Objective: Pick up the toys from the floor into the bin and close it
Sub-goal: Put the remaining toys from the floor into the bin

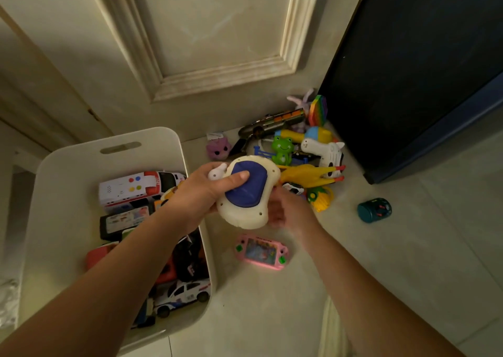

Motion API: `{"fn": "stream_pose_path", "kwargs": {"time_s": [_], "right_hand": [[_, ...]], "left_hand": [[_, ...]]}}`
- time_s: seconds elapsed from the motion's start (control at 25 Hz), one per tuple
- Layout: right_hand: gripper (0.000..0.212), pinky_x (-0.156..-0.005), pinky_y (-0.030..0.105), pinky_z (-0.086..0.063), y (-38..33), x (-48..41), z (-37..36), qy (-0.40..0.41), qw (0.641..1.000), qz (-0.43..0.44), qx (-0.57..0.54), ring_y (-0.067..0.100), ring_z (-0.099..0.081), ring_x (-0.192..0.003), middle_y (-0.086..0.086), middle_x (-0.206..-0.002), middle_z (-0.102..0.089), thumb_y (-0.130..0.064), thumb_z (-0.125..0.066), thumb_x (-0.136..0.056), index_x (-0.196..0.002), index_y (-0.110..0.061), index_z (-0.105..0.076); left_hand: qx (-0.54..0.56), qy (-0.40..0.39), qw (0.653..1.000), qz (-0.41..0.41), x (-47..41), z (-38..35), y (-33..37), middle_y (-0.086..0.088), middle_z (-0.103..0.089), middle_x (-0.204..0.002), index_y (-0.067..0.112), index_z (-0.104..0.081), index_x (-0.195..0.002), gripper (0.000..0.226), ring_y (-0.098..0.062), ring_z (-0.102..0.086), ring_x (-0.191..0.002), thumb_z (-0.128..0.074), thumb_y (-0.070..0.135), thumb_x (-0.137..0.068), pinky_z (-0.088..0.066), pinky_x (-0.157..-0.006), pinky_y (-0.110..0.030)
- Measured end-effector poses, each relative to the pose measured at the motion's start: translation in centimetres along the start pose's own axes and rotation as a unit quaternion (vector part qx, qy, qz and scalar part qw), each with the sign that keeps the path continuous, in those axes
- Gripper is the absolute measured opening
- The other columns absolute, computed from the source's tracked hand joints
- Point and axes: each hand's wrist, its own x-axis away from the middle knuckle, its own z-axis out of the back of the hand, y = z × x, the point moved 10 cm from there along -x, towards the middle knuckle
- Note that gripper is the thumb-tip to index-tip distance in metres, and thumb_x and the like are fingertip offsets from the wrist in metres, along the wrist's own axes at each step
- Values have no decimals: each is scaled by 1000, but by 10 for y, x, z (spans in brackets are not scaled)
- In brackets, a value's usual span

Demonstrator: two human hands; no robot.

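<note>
My left hand (206, 193) grips a cream toy with a blue oval pad (246, 193), thumb on the blue pad, and a small white figure (217, 170) sits against its fingers. It holds the toy above the floor just right of the white bin (54, 193). My right hand (285, 209) is under the toy's right edge, partly hidden and blurred. The bin holds a toy ambulance (136, 190), a police car (182, 294) and other toys. On the floor lie a pink handheld game (261, 252), a yellow rubber chicken (307, 175), a green frog (282, 150) and a white toy gun (326, 152).
A cream door (217, 30) stands behind the toy pile. A dark blue cabinet (422, 71) fills the right. A teal round toy (374, 209) sits alone on the tiles. A purple plush (217, 148) and a rainbow pop toy (318, 110) lie near the door.
</note>
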Motion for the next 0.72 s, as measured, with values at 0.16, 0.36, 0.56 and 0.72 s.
{"fn": "stream_pose_path", "kwargs": {"time_s": [0.16, 0.36, 0.56, 0.72], "right_hand": [[41, -88, 30, -48, 94, 9, -19, -39, 843, 54, 533, 23, -57, -116, 6, -124, -60, -32, -58, -90, -127, -14, -53], [75, -116, 34, -27, 122, 25, -31, -5, 762, 113, 637, 25, -30, -142, 7, -154, -32, -28, -61, -90, -152, -20, -19], [56, -95, 25, -45, 124, 20, -21, 14, 806, 16, 591, 19, -51, -115, 5, -127, -50, -35, -68, -84, -131, -15, -47], [39, -74, 30, -47, 39, 33, -28, 154, 804, 231, 526, 25, -56, -96, 6, -104, -60, -55, -59, -85, -86, -17, -68]], "left_hand": [[65, 10, 998, -16, 13, 16, 1, -7, -71, -108, 16, -59, -122, 56, -20, -70, -91, -72, 40, -74, -57, -69, -30], [85, 11, 996, -31, 27, 35, -1, -11, -70, -104, 12, -59, -123, 57, -20, -69, -85, -71, 43, -77, -55, -61, -28], [84, 28, 996, -30, 35, 49, -6, -10, -70, -105, 12, -58, -124, 63, -19, -70, -84, -72, 46, -73, -55, -62, -27], [92, 34, 994, -38, 41, 52, -4, -6, -71, -99, 14, -60, -121, 55, -17, -70, -81, -72, 44, -76, -55, -60, -27]]}}
